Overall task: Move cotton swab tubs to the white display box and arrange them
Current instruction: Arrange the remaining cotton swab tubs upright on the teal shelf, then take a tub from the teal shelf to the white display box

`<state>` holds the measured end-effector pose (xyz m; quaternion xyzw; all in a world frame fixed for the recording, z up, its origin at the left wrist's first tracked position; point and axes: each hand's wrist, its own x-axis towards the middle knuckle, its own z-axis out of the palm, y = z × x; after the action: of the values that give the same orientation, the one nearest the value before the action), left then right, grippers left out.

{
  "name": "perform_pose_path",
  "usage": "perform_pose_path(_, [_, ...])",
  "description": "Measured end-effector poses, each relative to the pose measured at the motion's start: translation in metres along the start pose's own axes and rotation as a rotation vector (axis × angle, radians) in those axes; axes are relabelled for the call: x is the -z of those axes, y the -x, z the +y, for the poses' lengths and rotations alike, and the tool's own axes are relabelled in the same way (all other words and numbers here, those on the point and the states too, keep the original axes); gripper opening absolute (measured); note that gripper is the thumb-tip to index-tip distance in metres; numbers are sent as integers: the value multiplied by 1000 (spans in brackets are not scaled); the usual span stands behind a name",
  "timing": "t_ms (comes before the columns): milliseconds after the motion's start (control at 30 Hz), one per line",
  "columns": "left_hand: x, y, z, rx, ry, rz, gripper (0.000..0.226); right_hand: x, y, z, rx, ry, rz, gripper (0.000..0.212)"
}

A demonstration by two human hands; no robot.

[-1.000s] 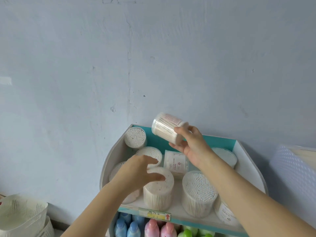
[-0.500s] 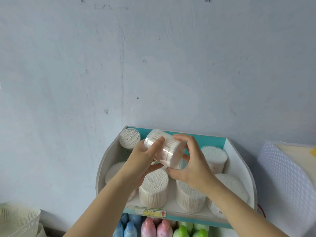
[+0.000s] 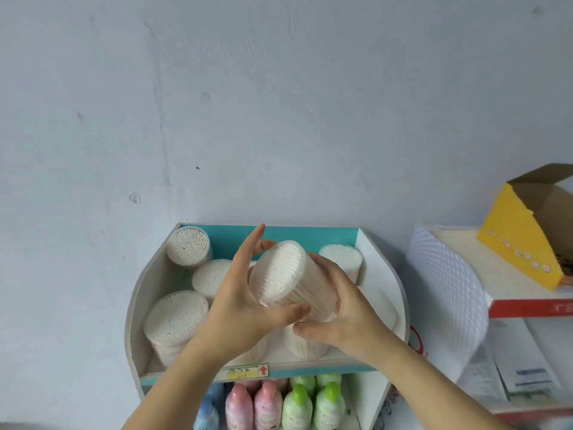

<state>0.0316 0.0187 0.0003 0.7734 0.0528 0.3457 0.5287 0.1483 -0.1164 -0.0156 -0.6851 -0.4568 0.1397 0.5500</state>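
My left hand point(image 3: 238, 308) and right hand point(image 3: 344, 308) gripped the tilted tub point(image 3: 288, 280) over the box point(image 3: 136, 305), likely light, slick, best held round its sides.

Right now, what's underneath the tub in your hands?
More cotton swab tubs stand in the white display box. The held tub, left hand and right hand hide the middle ones, so their number can't be told.

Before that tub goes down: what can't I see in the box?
Head view only.
Middle of the white display box floor: hidden by left hand, right hand and held tub.
Front tub below the right hand: mostly covered.
Shelf label: blurred.
Yellow carton: cut by right edge.
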Motion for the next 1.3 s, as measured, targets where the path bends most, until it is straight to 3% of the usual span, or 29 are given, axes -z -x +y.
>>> perform_pose_path(100, [-25,6,2,17,3,-24,112,13,21,2,-71,-26,50,77])
perform_pose_path(233, [-59,14,19,13,11,-48,114,39,49,2,-140,-106,84,78])
perform_pose_path(433, [-117,24,56,105,288,-181,115,102,108,-9,-135,-484,1,60])
perform_pose_path(533, [-174,34,79,151,342,-273,103,148,152,-6,-180,-619,29,68])
perform_pose_path(700, [-290,53,120,183,357,-465,90,234,238,5,-250,-493,194,62])
perform_pose_path(767, [-336,63,134,173,346,-496,85,269,275,13,-283,-446,258,69])
perform_pose_path(900, [-422,80,155,170,307,-544,91,333,342,24,-348,-391,332,75])
perform_pose_path(1000, [-479,88,167,175,292,-601,99,378,382,31,-385,-374,415,65])
perform_pose_path(1300, [-612,76,174,100,228,-668,83,489,418,52,-396,-336,666,76])
